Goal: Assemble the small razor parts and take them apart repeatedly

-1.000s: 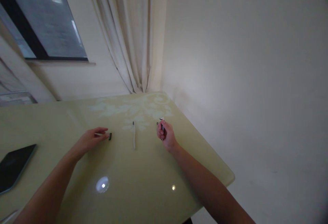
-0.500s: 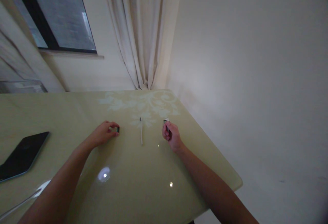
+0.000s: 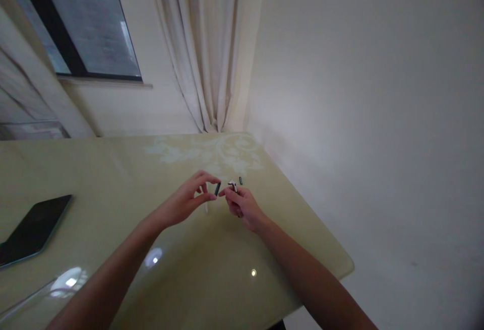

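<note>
My left hand (image 3: 191, 194) pinches a small dark battery-like cylinder (image 3: 217, 189) upright between thumb and fingers, just above the table. Close to its right, my right hand (image 3: 244, 206) is closed around a small black-and-white object (image 3: 233, 186), whose kind I cannot make out; its top end sticks out past the fingers. Another small dark stick-shaped piece (image 3: 241, 180) lies on the table just beyond my right hand. Behind my left fingers lies a thin white stick (image 3: 206, 206), mostly hidden by the hand.
The glossy pale table (image 3: 189, 279) ends in a rounded corner at the right, beside a plain wall (image 3: 359, 118). A dark tablet (image 3: 36, 229) lies at the left, with a pale cable (image 3: 26, 300) nearer to me. Curtains (image 3: 200, 48) hang behind the table.
My left hand has moved right, bringing the dark cylinder close to my right hand and partly covering the white stick. A dark piece now shows on the table beyond my right hand.
</note>
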{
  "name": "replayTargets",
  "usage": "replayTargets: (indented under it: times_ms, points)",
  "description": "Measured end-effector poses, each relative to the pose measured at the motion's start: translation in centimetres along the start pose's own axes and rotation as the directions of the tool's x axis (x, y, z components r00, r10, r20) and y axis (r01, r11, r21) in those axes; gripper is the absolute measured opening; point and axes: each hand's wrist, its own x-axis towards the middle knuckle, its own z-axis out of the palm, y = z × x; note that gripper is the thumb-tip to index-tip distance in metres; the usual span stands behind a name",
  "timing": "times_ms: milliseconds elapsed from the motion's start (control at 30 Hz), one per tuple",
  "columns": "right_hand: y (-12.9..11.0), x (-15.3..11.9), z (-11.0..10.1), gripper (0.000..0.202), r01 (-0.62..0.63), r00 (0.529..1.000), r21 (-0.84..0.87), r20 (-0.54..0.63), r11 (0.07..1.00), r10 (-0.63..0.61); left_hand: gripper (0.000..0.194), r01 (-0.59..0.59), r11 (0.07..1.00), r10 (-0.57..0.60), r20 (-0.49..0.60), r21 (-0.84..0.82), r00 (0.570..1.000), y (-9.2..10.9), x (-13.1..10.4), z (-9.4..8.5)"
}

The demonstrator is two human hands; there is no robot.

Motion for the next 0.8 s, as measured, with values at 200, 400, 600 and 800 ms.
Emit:
replayTargets:
  times_ms: [200, 400, 600, 800]
  points:
    - [0.3, 0.0, -0.2, 0.035, 0.029, 0.995, 0.122, 0.086, 0.992, -0.040, 0.029, -0.060, 0.998, 0.061, 0.022, -0.034, 0.998, 0.7, 0.0, 1.9]
    - [0.4, 0.0, -0.3, 0.033, 0.012, 0.993, 0.195, 0.114, 0.981, -0.035, 0.031, -0.059, 0.996, 0.060, 0.011, -0.060, 0.998, 1.0, -0.1, 2.2]
    - [0.4, 0.0, -0.3, 0.030, 0.010, 0.992, 0.191, 0.121, 0.981, -0.034, 0.032, -0.067, 0.996, 0.068, 0.014, -0.050, 0.998, 0.8, -0.2, 2.3]
    - [0.2, 0.0, -0.1, 0.034, 0.030, 0.997, 0.130, 0.072, 0.991, -0.039, 0.031, -0.053, 0.997, 0.054, 0.009, -0.054, 0.999, 0.8, -0.2, 2.2]
